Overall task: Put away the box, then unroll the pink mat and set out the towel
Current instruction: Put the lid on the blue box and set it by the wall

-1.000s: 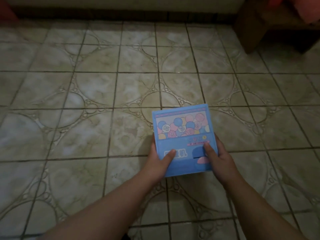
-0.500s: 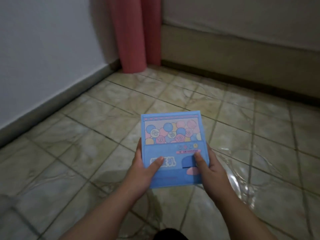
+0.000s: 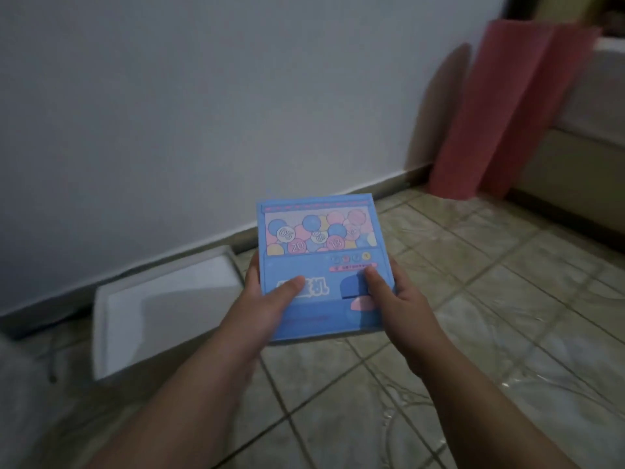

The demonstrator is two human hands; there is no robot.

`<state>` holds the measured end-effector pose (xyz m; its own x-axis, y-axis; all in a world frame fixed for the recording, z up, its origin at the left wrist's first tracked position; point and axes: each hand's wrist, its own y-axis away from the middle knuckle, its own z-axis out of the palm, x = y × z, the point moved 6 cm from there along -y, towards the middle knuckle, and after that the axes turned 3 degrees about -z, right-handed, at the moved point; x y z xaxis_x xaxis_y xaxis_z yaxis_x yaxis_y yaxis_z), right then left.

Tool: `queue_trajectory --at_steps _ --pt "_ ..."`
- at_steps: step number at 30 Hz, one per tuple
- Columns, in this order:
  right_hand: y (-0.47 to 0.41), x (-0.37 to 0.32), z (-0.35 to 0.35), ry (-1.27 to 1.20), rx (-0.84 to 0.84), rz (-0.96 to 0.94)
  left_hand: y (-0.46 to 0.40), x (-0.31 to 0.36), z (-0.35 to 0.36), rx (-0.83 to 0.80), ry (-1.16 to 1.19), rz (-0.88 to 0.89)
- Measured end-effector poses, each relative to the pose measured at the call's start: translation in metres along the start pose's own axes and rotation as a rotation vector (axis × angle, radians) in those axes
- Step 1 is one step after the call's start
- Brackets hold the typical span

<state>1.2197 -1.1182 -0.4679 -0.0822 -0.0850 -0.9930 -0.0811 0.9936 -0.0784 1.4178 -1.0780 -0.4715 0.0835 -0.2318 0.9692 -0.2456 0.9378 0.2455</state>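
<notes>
I hold a flat blue box (image 3: 318,238), printed with coloured balls, in front of me above the tiled floor. My left hand (image 3: 267,299) grips its lower left edge with the thumb on top. My right hand (image 3: 395,299) grips the lower right edge the same way. A pink mat (image 3: 500,116) stands upright in the far right corner, leaning against the wall. No towel is in view.
A shallow white tray-like lid (image 3: 162,306) lies on the floor by the wall at the left. A white wall (image 3: 203,113) with a dark skirting runs behind it. A beige ledge (image 3: 575,157) stands right of the mat. Tiled floor (image 3: 473,333) spreads to the right.
My view has swung left, from the open floor to the wall. The white tray has come into sight and the pink mat has shifted to the far right. Both hands keep their grip on the box.
</notes>
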Motion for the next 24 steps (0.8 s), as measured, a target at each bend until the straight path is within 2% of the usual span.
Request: queue_trajectory --at_steps 6,12,17,24 --pt "-0.039 0.001 0.136 0.010 -0.197 0.001 -0.024 0.002 -0.125 0.210 0.082 -0.020" --pt "-0.070 0.024 0.228 0.048 -0.360 0.012 -0.050 -0.020 -0.204 0.336 0.070 -0.134" --pt "-0.083 0.057 0.276 0.102 -0.431 0.055 -0.073 -0.056 -0.240 0.374 0.110 -0.220" --pt "-0.091 0.104 0.299 0.192 -0.505 0.166 -0.084 -0.109 -0.247 0.447 0.134 -0.348"
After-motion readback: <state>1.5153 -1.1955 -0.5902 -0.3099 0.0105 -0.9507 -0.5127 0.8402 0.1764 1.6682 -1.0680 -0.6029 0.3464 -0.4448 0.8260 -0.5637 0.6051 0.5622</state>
